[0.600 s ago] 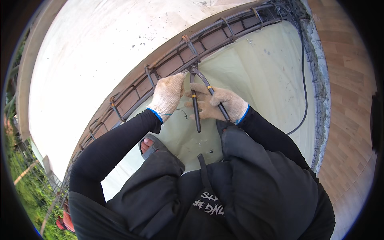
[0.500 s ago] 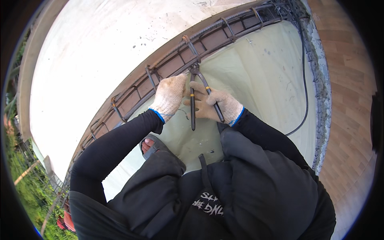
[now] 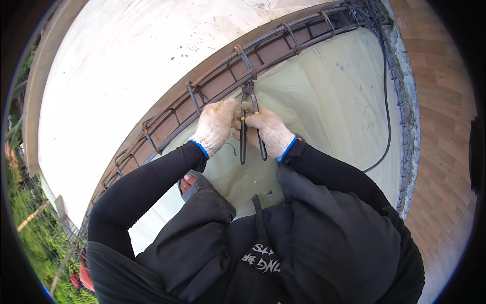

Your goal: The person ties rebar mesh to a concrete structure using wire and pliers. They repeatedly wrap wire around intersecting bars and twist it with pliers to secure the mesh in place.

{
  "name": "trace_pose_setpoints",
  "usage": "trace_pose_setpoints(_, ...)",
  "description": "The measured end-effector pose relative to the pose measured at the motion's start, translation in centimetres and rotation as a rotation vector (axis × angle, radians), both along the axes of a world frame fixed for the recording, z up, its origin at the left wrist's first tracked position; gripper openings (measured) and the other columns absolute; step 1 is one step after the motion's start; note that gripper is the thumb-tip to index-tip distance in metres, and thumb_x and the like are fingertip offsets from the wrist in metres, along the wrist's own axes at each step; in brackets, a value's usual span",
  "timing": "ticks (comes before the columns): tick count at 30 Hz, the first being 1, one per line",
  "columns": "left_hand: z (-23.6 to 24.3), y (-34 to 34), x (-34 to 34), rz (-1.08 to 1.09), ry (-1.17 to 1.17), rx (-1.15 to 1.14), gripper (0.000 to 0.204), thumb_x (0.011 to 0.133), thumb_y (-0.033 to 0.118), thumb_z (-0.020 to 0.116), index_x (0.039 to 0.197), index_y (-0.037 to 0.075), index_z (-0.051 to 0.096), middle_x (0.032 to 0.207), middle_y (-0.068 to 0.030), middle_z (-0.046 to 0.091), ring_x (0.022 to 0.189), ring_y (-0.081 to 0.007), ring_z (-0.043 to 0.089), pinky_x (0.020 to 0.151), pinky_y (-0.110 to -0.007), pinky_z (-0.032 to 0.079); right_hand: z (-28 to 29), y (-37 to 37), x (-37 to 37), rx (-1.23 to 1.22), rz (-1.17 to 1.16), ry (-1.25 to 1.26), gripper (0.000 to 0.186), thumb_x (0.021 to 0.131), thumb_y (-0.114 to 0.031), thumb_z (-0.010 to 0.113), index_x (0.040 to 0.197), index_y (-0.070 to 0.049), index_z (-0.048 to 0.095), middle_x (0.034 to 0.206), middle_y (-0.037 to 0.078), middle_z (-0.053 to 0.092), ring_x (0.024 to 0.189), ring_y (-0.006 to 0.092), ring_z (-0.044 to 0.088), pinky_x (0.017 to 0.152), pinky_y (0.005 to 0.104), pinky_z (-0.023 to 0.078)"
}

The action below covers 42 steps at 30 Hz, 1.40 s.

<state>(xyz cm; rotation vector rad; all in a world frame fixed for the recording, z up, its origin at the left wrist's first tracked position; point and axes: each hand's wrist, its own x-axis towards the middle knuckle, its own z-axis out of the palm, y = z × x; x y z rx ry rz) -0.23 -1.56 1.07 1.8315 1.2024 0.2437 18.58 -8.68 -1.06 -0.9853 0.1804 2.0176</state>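
Observation:
In my right gloved hand (image 3: pixel 267 129) I grip a pair of long-handled end-cutting pincers (image 3: pixel 243 142), fingers wrapped round the dark handles with yellow bands. The pincers' jaws meet the near bar of a rebar cage (image 3: pixel 223 92), below a bent stirrup (image 3: pixel 245 61). The handles stand closer together than the width of my palm. Right beside the pincers, my left gloved hand (image 3: pixel 217 121) is closed in a fist; whatever lies in its fingers is hidden. A thin wire (image 3: pixel 230 147) shows by the left glove's cuff.
The cage runs through a trench between a whitish sheet (image 3: pixel 116 86) and a greenish sheet (image 3: pixel 324 91) under me. A black cable (image 3: pixel 387 116) curves along the right, beside a rough concrete edge (image 3: pixel 405 137) and wood-pattern flooring (image 3: pixel 435 111). My sandalled foot (image 3: pixel 195 185) is at left.
The pincer handles have come together as my right hand closed and moved left. My left hand has hardly moved.

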Motion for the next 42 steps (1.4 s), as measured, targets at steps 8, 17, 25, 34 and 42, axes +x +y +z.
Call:
trace_pose_setpoints(8,2.7,0.2,0.8,0.228,-0.175,-0.639,0.034,0.115,0.036,0.057,0.105,0.004,0.066,0.088,-0.0018,0.068,0.079,-0.0160,0.067,0.072,-0.035,0.054,-1.1,0.8,0.1,-0.110,0.078,0.033,0.034,0.113,-0.025,0.060,0.129,0.004,0.055,0.110,0.018,0.068,0.096,0.0337,0.073,0.091,0.0554,0.065)
trace_pose_setpoints(17,6.9,-0.3,0.0,0.543,-0.252,-1.170,0.056,0.112,0.063,0.059,0.129,0.011,0.071,0.108,-0.0018,0.073,0.097,-0.0103,0.069,0.086,-0.031,0.058,0.0,1.4,-1.4,-0.082,0.036,0.176,0.033,0.118,-0.042,0.057,0.113,-0.009,0.057,0.090,0.004,0.059,0.073,0.0199,0.056,0.075,0.0446,0.054)
trace_pose_setpoints(25,4.2,-3.1,-2.2,0.586,-0.603,-1.697,0.096,0.099,0.072,0.074,0.143,-0.009,0.051,0.124,-0.0221,0.065,0.110,-0.0382,0.075,0.097,-0.051,0.068,-1.5,1.0,-2.6,-0.032,0.023,0.225,0.044,0.116,-0.054,0.059,0.097,-0.014,0.061,0.091,0.000,0.061,0.085,0.0201,0.062,0.084,0.0413,0.056)
trace_pose_setpoints(34,0.9,-4.4,-0.5,0.401,-0.740,-2.101,0.055,0.114,0.054,0.062,0.137,0.004,0.059,0.119,-0.0133,0.065,0.099,-0.0274,0.070,0.088,-0.046,0.062,-1.3,1.8,-0.2,0.021,0.230,0.238,0.033,0.116,-0.050,0.059,0.114,-0.017,0.056,0.098,-0.006,0.059,0.098,0.0190,0.064,0.093,0.0393,0.059)
trace_pose_setpoints(42,5.8,-2.4,1.5,0.403,-0.071,-1.628,0.035,0.109,0.048,0.063,0.109,0.013,0.065,0.085,0.0007,0.061,0.069,-0.0120,0.057,0.078,-0.040,0.058,3.3,4.0,-0.2,-0.114,0.483,-0.253,0.025,0.107,-0.038,0.076,0.105,-0.013,0.072,0.093,0.000,0.068,0.084,0.0175,0.068,0.073,0.0386,0.057)
